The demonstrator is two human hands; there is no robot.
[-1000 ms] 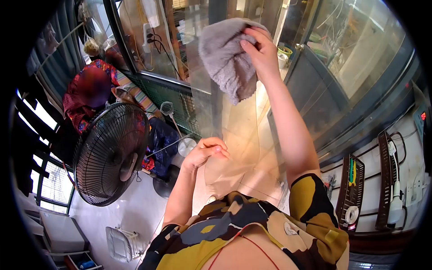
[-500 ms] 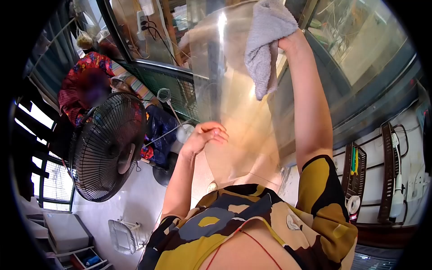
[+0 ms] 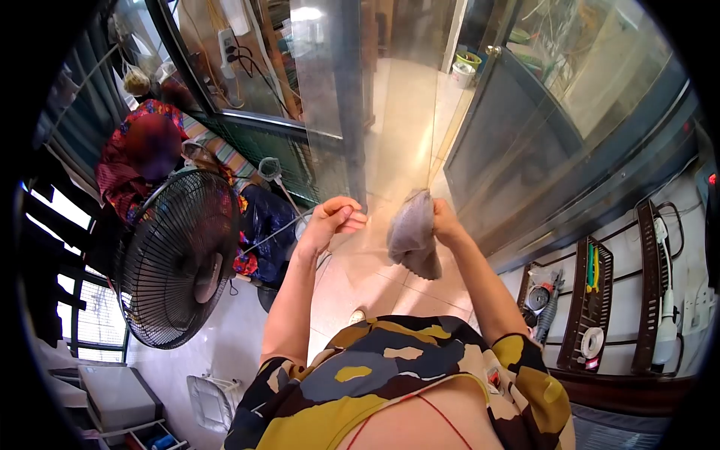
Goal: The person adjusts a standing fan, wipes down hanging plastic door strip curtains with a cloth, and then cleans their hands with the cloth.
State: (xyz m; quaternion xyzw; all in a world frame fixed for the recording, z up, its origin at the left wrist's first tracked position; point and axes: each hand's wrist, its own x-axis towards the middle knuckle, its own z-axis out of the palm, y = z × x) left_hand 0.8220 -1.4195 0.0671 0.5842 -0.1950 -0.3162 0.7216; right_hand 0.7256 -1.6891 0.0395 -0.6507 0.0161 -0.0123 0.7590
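Observation:
A grey cloth (image 3: 414,234) hangs in front of my chest, gripped by my right hand (image 3: 445,223) at its right side. Ahead stands a sheet of clear, see-through curtain strips (image 3: 405,120), with the cloth close to its lower part. My left hand (image 3: 337,220) is raised left of the cloth, fingers curled together near the curtain's lower left edge. It may be pinching that edge, but the clear material makes this hard to tell.
A black fan (image 3: 180,259) stands at the left, beside red patterned fabric (image 3: 124,169) and a dark blue bag (image 3: 268,229). Brown racks (image 3: 589,300) hang on the right wall. A grey door (image 3: 517,124) stands beyond the curtain.
My right hand and the cloth have come down from high on the curtain to chest height. My left hand stays in nearly the same place, with its fingers curled.

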